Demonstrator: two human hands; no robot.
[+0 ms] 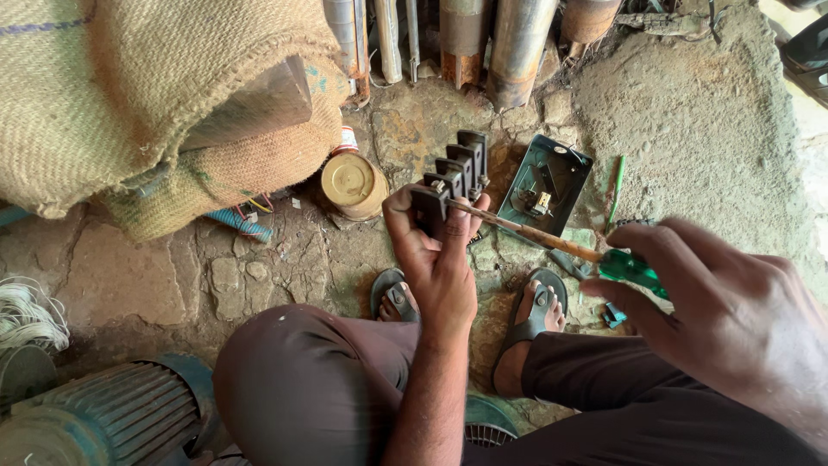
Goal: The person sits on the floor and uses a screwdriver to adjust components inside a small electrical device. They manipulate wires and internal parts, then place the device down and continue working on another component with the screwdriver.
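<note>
Burlap sacks (129, 95) slump over the stone floor (259, 276). The left hand (435, 259) has its grip wrapped around a black terminal block (453, 177), held above the sandalled feet. The right hand (733, 319) clasps a green-handled screwdriver (552, 242), tip touching the block.

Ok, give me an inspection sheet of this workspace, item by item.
Surface: rough stone and dirt floor.
Job's things: black ribbed terminal block; green-handled screwdriver, its tip at the block.
Clutter: round brass-coloured tin, open teal metal box, burlap sacks.
Fingers: left hand grips the block; right hand holds the screwdriver.
Cables: white wire coil at the left edge.
Surroundings: rusty metal pipes, grey finned motor.
</note>
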